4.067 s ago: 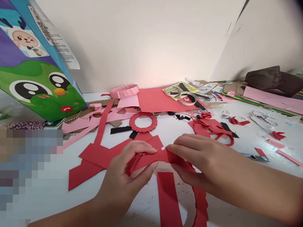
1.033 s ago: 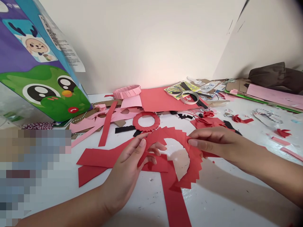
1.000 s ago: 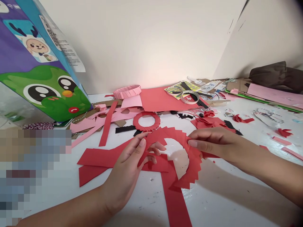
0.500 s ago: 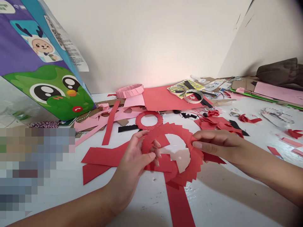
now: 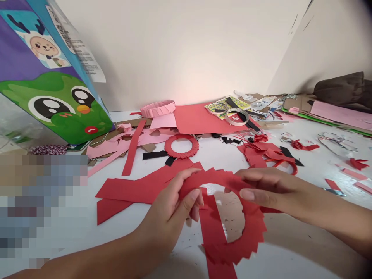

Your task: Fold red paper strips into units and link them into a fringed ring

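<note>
A red paper ring (image 5: 257, 224) of many overlapping folds with a jagged outer edge is held in the air between both hands. My left hand (image 5: 177, 201) pinches its upper left part between thumb and fingers. Closed on its upper right side is my right hand (image 5: 270, 190), thumb on top and fingers behind. The lower end of the band curves round freely, with a gap below my left hand. Beneath it, a long red paper strip (image 5: 216, 232) runs toward me, and wide red strips (image 5: 124, 190) lie to the left.
Farther back lie a smaller red paper ring (image 5: 197, 147), a pink folded ring (image 5: 158, 109), a red sheet (image 5: 200, 118) and tape rolls (image 5: 236, 117). Scissors (image 5: 295, 166) are partly hidden behind my right hand, near red scraps (image 5: 255, 153). A colourful box (image 5: 58, 100) stands at left.
The red ring has come down and shifted slightly right, its lower end swinging away from my left hand. Both hands have moved lower with it, and the scissors' handle now shows.
</note>
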A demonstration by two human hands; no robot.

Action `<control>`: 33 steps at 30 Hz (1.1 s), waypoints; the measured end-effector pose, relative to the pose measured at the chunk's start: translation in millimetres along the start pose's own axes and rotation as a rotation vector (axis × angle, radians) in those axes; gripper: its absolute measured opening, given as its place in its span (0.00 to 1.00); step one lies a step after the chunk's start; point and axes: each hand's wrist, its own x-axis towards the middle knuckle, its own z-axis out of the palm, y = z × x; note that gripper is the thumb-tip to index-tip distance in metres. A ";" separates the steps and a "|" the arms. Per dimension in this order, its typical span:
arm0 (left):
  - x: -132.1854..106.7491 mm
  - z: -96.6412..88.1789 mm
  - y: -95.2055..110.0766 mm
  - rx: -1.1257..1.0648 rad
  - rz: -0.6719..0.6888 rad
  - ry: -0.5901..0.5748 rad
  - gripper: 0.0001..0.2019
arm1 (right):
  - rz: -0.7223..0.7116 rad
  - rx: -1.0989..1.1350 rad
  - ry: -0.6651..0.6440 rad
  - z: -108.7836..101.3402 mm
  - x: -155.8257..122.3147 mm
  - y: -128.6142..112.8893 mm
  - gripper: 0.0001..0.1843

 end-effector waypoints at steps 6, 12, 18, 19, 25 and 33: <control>-5.7 1.2 3.2 0.196 0.031 -0.069 0.20 | 0.184 0.245 -0.119 -1.5 -4.7 -14.4 0.23; -9.2 4.8 10.3 0.205 0.017 -0.033 0.19 | 0.273 0.388 -0.215 5.7 -5.6 -14.8 0.24; -6.5 -0.8 -0.3 0.192 0.067 -0.086 0.20 | 0.268 0.476 -0.302 8.2 -3.9 -10.3 0.23; -6.2 -1.9 -3.0 0.186 0.073 -0.084 0.21 | 0.262 0.479 -0.297 8.5 -4.2 -9.9 0.23; -6.2 -1.9 -9.4 0.145 -0.051 0.070 0.30 | 0.253 0.471 -0.224 7.3 -4.0 -11.3 0.24; 0.8 -3.4 3.3 -0.133 -0.058 0.024 0.16 | 0.359 0.534 -0.294 -0.2 3.0 -5.2 0.23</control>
